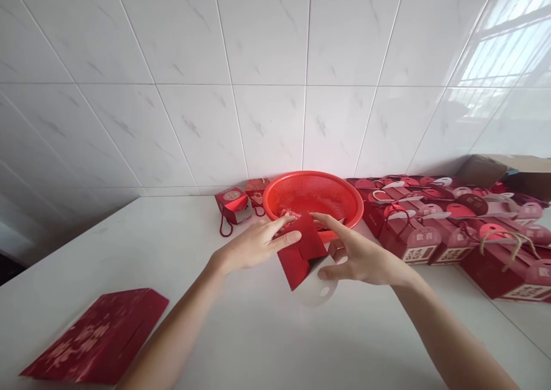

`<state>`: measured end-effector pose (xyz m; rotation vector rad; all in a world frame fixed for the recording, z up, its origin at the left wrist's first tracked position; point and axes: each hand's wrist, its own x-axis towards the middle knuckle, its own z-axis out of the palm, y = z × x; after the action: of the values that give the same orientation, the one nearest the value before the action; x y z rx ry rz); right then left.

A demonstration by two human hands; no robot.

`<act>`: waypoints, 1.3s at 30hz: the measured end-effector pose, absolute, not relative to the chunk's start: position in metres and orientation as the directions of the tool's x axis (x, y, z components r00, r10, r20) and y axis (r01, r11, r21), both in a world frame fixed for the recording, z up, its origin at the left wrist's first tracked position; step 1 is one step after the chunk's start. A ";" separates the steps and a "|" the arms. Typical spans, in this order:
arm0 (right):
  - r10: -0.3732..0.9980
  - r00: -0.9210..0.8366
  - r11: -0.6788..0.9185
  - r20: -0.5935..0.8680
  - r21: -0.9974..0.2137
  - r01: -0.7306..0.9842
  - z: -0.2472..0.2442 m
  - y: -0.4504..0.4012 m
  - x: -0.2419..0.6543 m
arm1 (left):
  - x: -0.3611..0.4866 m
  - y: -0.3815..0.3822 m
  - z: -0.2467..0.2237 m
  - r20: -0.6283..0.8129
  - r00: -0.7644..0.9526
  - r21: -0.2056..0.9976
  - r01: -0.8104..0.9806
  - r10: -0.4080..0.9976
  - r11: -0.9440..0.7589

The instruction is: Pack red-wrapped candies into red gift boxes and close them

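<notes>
Just in front of the red basket, the left hand clamps a red box that looks only partly formed; the right hand curves with thumb and fingers apart by its pale flap. Right of the basket, the rows of boxes look finished. Nearer and left of it, a carton lies flat on the bench, seemingly unformed.

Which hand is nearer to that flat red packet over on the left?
The left. The left hand is beyond the flat red packet and to its right; the right hand is farther off to the right.
</notes>
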<state>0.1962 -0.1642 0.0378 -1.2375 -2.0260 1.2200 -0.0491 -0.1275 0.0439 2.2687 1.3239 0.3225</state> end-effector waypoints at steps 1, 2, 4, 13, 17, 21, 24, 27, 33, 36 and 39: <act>0.874 -0.482 0.184 -0.059 -0.878 0.443 0.037 -0.164 0.196 | -0.049 -0.127 0.044 -0.053 0.509 0.515 0.751 0.859 -0.413; 0.875 -0.480 0.166 -0.068 -0.888 0.429 0.036 -0.164 0.196 | -0.048 -0.127 0.045 -0.068 0.520 0.506 0.753 0.852 -0.419; 0.872 -0.480 0.130 -0.097 -0.900 0.417 0.033 -0.164 0.195 | -0.047 -0.129 0.047 -0.113 0.531 0.484 0.768 0.840 -0.420; 0.827 -0.520 0.028 -0.212 -0.909 0.415 0.020 -0.160 0.179 | -0.032 -0.146 0.039 -0.236 0.587 0.501 0.756 0.774 -0.421; 0.836 -0.507 0.048 -0.208 -0.893 0.447 0.018 -0.156 0.181 | -0.028 -0.146 0.030 -0.235 0.590 0.494 0.757 0.772 -0.428; 0.839 -0.498 0.060 -0.221 -0.872 0.486 0.022 -0.153 0.195 | -0.036 -0.138 0.035 -0.179 0.615 0.560 0.706 0.768 -0.434; 0.830 -0.509 0.099 -0.228 -0.838 0.537 0.026 -0.153 0.203 | -0.043 -0.131 0.039 -0.045 0.587 0.646 0.634 0.808 -0.424; 0.808 -0.544 0.190 -0.227 -0.773 0.605 0.026 -0.155 0.203 | -0.043 -0.126 0.038 0.028 0.558 0.743 0.544 0.829 -0.391; 0.820 -0.524 0.356 -0.229 -0.514 0.781 0.016 -0.168 0.178 | -0.030 -0.124 0.025 0.078 0.569 0.788 0.468 0.819 -0.400; 0.853 -0.472 0.361 -0.225 -0.400 0.842 0.015 -0.174 0.166 | -0.026 -0.122 0.020 0.079 0.568 0.782 0.474 0.819 -0.404; 0.882 -0.443 0.368 -0.158 -0.354 0.859 0.016 -0.177 0.165 | -0.028 -0.119 0.017 0.068 0.562 0.692 0.569 0.824 -0.445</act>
<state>0.1653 -0.1769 0.0160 -1.6249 -2.5500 0.6042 -0.0276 -0.1188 0.0174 2.1746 1.1113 0.5333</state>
